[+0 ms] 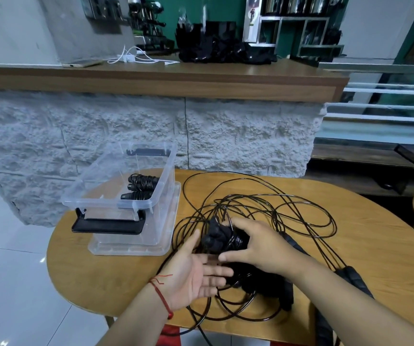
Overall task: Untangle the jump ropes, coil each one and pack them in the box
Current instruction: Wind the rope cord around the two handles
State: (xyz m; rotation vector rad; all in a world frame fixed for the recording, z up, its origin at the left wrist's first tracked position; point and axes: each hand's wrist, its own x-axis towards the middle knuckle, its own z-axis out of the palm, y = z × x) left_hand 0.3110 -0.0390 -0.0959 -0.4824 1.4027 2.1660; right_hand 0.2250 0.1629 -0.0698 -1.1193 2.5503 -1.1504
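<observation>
Ropes [263,208] sprawl in black loops over the wooden table [375,245], the right hand [258,248] gripping a wound bundle [223,239] above them, the left hand [196,268] open-palmed beside it, two coiled ropes [142,187] already in the clear box [116,193] far left.

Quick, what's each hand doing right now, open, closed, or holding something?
Left hand: open, palm up, beside the bundle, holding nothing.
Right hand: closed on the black coiled jump rope bundle.

Left hand [196,273] palm-up, fingers spread; right hand [258,248] curled, gripping.
</observation>
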